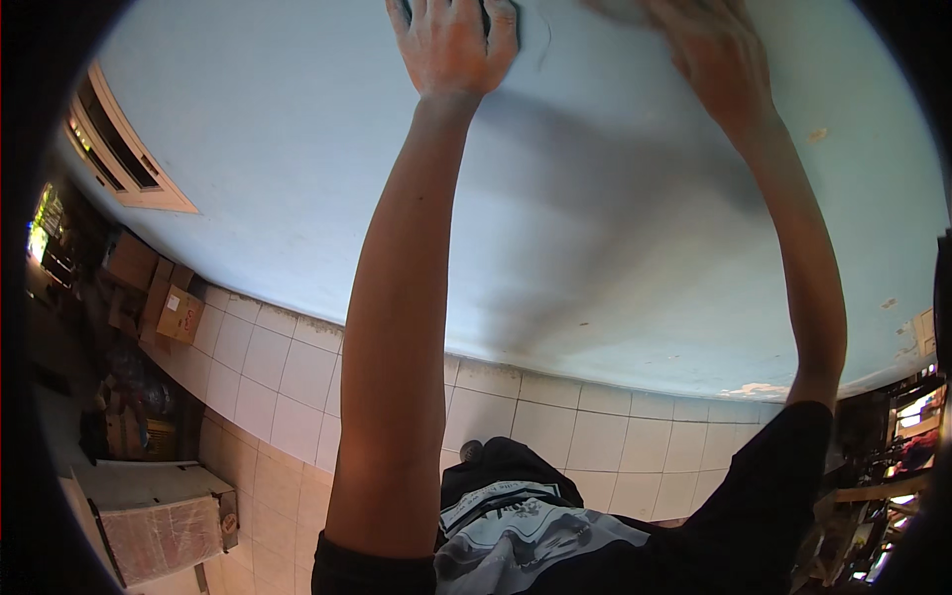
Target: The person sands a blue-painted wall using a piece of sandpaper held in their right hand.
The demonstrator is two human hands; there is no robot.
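Observation:
Both my arms reach up along a pale blue wall point(268, 178). My left hand point(451, 50) lies against the wall with its fingers apart; its fingertips are cut off by the upper edge, and nothing shows in it. To the right, my right hand point(719, 59) is at the wall too, smeared by motion, so its fingers and anything in them cannot be made out. A thin dark curved line point(543, 45) runs on the wall between the hands. Shadows of the arms fall on the wall below them.
White tiles point(570, 436) run along the wall's foot. At the left are a framed opening point(124, 149), cardboard boxes point(180, 314) and a plastic-wrapped box point(164, 535). Peeling patches point(759, 391) mark the wall's lower right. Cluttered wooden items point(873, 491) stand at the far right.

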